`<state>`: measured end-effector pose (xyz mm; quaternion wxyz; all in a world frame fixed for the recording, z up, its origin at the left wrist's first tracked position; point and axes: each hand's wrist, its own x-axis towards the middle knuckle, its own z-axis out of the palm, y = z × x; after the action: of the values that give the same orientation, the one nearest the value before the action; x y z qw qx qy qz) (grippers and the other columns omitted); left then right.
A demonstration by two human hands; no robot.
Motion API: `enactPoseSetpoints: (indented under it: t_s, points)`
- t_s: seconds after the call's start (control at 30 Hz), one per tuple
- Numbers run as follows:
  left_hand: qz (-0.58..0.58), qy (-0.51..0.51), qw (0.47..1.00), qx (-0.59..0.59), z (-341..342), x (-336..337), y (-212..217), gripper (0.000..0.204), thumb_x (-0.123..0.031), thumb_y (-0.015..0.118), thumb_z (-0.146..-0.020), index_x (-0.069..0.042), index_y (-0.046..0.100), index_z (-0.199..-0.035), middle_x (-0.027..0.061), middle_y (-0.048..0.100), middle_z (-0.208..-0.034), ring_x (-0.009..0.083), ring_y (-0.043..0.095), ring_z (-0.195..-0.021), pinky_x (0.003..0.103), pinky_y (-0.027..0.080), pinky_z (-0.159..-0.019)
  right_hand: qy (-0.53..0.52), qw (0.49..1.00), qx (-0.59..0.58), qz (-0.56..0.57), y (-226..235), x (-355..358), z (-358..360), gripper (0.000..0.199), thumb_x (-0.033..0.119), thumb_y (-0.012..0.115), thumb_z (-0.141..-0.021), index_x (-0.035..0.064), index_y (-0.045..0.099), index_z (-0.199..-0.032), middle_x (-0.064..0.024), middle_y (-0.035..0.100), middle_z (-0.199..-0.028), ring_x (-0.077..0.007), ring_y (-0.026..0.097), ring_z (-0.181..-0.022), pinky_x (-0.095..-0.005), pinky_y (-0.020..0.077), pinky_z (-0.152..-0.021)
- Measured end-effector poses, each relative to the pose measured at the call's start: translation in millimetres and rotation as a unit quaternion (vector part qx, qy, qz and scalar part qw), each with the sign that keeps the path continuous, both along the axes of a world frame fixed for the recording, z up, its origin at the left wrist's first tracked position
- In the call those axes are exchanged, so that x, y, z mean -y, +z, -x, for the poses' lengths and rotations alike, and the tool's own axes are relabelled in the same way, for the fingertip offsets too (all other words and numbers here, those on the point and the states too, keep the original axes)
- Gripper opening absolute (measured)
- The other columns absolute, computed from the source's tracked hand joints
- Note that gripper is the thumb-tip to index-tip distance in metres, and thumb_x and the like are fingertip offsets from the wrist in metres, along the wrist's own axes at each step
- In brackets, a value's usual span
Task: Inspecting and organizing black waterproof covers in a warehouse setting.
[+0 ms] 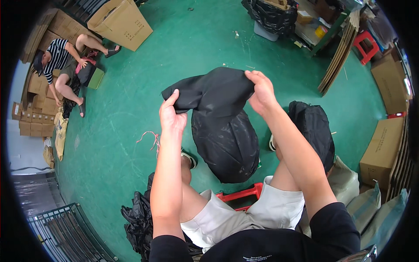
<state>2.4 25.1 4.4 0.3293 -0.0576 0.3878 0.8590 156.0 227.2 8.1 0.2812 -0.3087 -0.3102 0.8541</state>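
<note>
I hold a black fabric item [214, 89] up in front of me with both hands. My left hand [171, 115] grips its left end and my right hand [261, 91] pinches its top right edge. Under the fabric hangs a filled black plastic bag [227, 142], reaching down between my knees. I sit on a red stool [239, 195], in light shorts.
A second full black bag [313, 129] lies at my right and crumpled black bags [139, 220] at my left. Another person [61, 65] sits among cardboard boxes [124, 22] at far left. More boxes [384, 150], a red stool [364, 46] and a pink string [150, 137] lie on the green floor.
</note>
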Motion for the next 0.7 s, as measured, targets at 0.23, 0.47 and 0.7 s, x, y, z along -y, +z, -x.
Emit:
enactPoseSetpoints:
  t_s: [0.23,0.47,0.7]
  points:
    - [0.003,-0.014,1.000,0.011,-15,8,5,0.026,-0.020,0.057,-0.096,0.002,0.057,-0.111,0.0113,0.064,-0.107,0.0249,0.064,-0.096,0.041,0.052,-0.088,0.034,0.996,-0.028,0.080,9,11,-4,0.015,-0.002,0.058,-0.089,0.0092,0.049,-0.085,-0.0044,0.060,-0.084,-0.0182,0.063,-0.080,-0.0345,0.0550,-0.069]
    - [0.007,0.102,0.995,-0.013,10,12,-4,0.031,-0.030,0.045,-0.101,-0.003,0.056,-0.113,0.0108,0.063,-0.114,0.0264,0.060,-0.106,0.044,0.046,-0.097,0.042,0.993,-0.112,-0.001,10,-9,-2,0.013,0.000,0.055,-0.091,0.0064,0.057,-0.102,-0.0062,0.064,-0.087,-0.0165,0.064,-0.078,-0.0314,0.0552,-0.070]
    - [0.136,-0.025,0.990,0.021,-4,-23,-15,0.082,-0.011,0.072,-0.082,-0.009,0.019,-0.144,0.0013,0.055,-0.091,0.0162,0.050,-0.080,0.042,0.041,-0.093,0.052,0.995,-0.077,0.022,15,-3,21,0.024,-0.002,0.059,-0.088,0.0066,0.053,-0.110,-0.0067,0.062,-0.090,-0.0179,0.064,-0.081,-0.0342,0.0556,-0.074]
